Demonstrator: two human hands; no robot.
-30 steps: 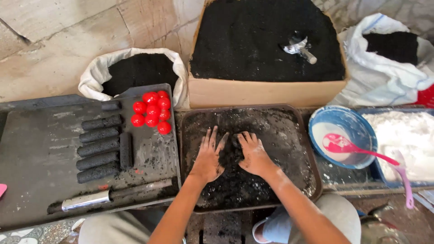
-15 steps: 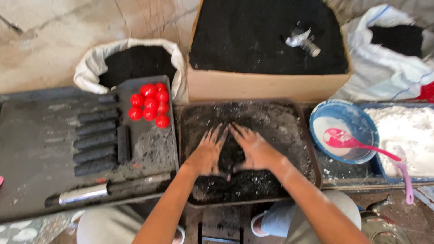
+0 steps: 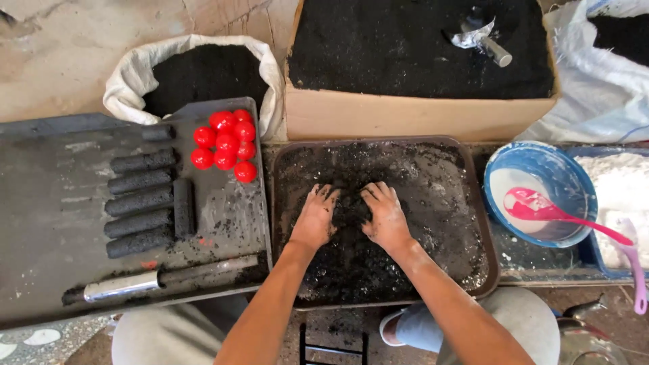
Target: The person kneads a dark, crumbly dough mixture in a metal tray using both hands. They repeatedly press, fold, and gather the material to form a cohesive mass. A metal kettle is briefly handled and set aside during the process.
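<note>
Both hands are down in a brown tray (image 3: pixel 481 223) of wet black mixture (image 3: pixel 351 250). My left hand (image 3: pixel 315 217) and my right hand (image 3: pixel 385 215) lie side by side, fingers bent and dug into a small heap of the black mixture between them. Both are smeared with it. To the left, a dark flat board (image 3: pixel 47 223) carries several black pressed cylinders (image 3: pixel 140 203), a cluster of red balls (image 3: pixel 225 143) and a metal tube tool (image 3: pixel 162 278).
A cardboard box of black powder (image 3: pixel 419 64) with a metal scoop (image 3: pixel 481 39) stands behind the tray. White sacks of black powder sit at back left (image 3: pixel 196 74) and back right (image 3: pixel 608 61). A blue bowl (image 3: pixel 541 192) with a pink spoon (image 3: pixel 568 217) and white powder (image 3: pixel 618 196) are right.
My hands have drawn closer together and curled, gathering the black mixture into a heap between them. The camera has tipped slightly, shifting the scene.
</note>
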